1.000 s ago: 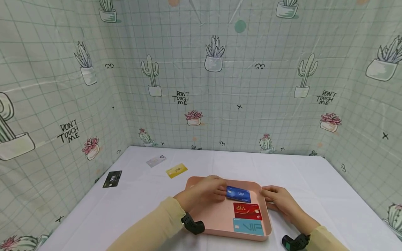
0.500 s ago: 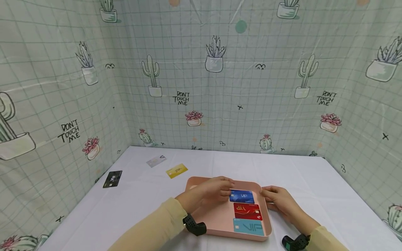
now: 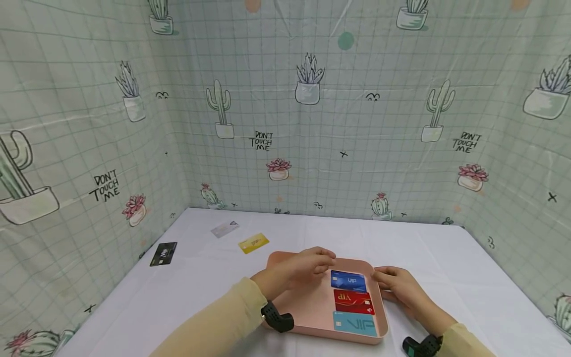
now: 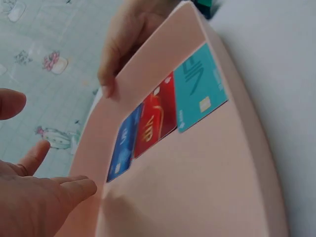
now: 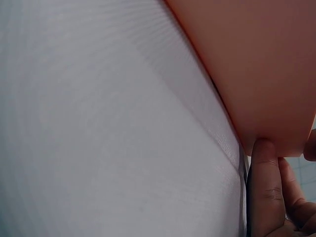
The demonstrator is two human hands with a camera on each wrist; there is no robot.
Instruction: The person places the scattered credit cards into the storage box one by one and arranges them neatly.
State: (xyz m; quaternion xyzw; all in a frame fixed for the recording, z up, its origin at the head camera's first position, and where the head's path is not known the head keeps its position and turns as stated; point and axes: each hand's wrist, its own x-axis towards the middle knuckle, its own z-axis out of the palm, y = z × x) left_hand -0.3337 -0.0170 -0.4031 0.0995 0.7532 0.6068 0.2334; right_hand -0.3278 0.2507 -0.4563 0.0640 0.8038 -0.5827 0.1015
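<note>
My left hand (image 3: 300,270) hovers over the far part of a shallow pink tray (image 3: 296,310), with its fingers apart and nothing between them in the left wrist view. A blue VIP card (image 3: 348,281) lies flat in the tray just right of its fingertips. Nearer me, in the same column along the right wall, are a red VIP card (image 3: 354,302) and a light-blue VIP card (image 3: 355,323). My right hand (image 3: 399,287) holds the tray's right wall near the far corner. One fingertip (image 4: 109,89) reaches over the rim, while another finger (image 5: 266,158) presses the outside.
On the white tablecloth (image 3: 192,292), left of the tray, lie a yellow card (image 3: 254,243), a silver-grey card (image 3: 225,229) and a black VIP card (image 3: 163,254) near the table's left edge. A cactus-print curtain (image 3: 250,114) stands behind and at both sides.
The blue card has slid right and straightened above the red card. My left hand has let go of it and lifted slightly away. The right hand stays at the tray's wall.
</note>
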